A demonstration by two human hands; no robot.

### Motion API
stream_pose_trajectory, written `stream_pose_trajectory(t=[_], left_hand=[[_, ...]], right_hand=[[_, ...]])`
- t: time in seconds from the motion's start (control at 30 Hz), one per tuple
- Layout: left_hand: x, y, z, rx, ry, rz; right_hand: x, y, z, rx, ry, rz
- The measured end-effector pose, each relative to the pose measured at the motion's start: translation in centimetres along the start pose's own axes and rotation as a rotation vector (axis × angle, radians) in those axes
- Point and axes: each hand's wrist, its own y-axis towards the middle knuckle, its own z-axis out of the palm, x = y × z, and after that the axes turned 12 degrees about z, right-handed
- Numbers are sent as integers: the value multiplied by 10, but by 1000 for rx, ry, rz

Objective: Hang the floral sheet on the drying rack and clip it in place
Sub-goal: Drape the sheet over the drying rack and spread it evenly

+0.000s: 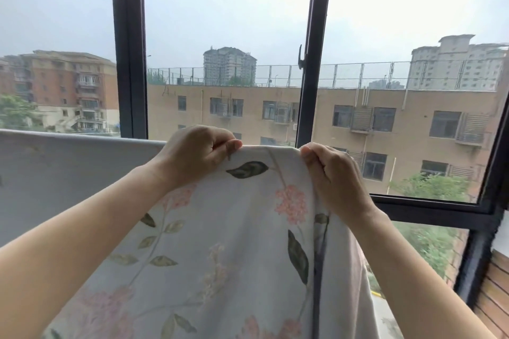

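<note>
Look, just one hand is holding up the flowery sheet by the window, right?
No, both hands hold it up. The head view shows the left hand and the right hand pinching the top of the flowery sheet by the window.

The left grip [198, 154] and the right grip [333, 173] each pinched the top edge of the floral sheet [234, 242], fingers curled over the fold. The cloth hung below and between both grips, and its pale edge ran leftward past the left grip. Beyond the grips stood a dark window frame [129, 49] and a tan building [248, 107].
</note>
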Motion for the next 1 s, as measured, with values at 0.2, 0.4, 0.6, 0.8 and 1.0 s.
stream_pose_trajectory(t=[0.2, 0.4, 0.6, 0.8, 1.0], left_hand=[[0, -11, -11, 19, -37, 68], [19, -47, -37, -124, -113, 34], [46, -67, -53, -207, -87, -15], [52, -66, -55, -173, -141, -51], [72, -89, -74, -155, -85, -162]], right_hand=[[55, 7, 16, 20, -142, -187], [61, 6, 33, -36, -207, -174], [67, 4, 38, -86, -206, -127], [67, 3, 40, -127, -243, -103], [68, 2, 40, -154, -279, -55]])
